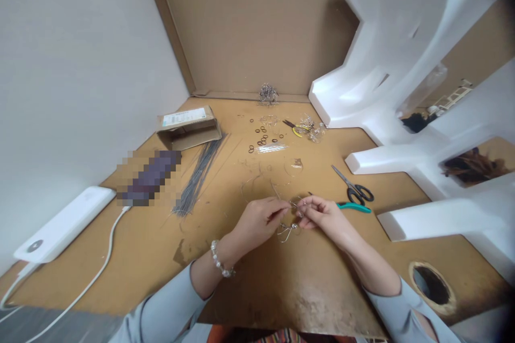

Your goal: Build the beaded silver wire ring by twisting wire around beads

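Left hand (257, 221) and right hand (324, 215): fingers pinched closed on thin bent wire (286, 234), held between both hands just above the counter (309, 295). Risk: springy wire slipping from the pinch, snagging the beaded bracelet (221, 260) or nearby teal-handled tool (354, 206)

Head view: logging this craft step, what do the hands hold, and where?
Left hand and right hand pinch a thin wire piece at its top end.

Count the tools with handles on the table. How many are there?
3. Yellow-handled pliers lie far off near the wire bits, black-handled scissors lie on the right, and a teal-handled tool runs under the right hand. Others may be hidden.
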Demonstrator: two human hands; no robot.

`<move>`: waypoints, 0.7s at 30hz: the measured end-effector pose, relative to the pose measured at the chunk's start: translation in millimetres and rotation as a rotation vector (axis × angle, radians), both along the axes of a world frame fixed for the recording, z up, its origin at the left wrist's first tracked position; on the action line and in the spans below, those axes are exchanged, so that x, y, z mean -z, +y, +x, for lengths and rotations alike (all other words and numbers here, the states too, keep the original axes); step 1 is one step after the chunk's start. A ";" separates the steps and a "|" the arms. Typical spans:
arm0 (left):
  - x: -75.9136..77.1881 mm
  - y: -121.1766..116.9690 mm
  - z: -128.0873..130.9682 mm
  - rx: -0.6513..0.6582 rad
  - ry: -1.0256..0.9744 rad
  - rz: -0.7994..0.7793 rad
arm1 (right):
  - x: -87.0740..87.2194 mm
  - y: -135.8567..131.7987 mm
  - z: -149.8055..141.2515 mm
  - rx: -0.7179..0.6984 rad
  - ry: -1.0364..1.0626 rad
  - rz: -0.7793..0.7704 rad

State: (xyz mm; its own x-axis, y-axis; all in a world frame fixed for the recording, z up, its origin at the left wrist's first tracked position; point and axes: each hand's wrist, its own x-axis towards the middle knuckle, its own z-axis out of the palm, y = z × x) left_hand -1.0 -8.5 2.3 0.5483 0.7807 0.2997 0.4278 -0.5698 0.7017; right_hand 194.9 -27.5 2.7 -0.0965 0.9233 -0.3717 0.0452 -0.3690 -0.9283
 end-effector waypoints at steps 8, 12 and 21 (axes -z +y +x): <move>6.7 -0.6 2.4 -0.016 0.179 0.175 | -4.6 -3.8 -6.0 0.008 -0.053 0.049; 9.0 -1.3 1.7 -0.025 0.153 0.216 | -7.3 -4.4 -6.0 0.024 -0.080 0.048; 10.0 -3.5 5.5 -0.049 0.220 0.385 | -5.1 -5.7 -5.9 0.019 -0.088 0.053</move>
State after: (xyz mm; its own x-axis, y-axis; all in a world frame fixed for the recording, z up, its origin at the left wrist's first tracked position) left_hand 4.5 -12.0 -7.8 0.5966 0.6616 0.4543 0.5763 -0.7471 0.3312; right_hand 189.0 -33.1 7.8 -0.0484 0.9433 -0.3283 0.1206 -0.3207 -0.9395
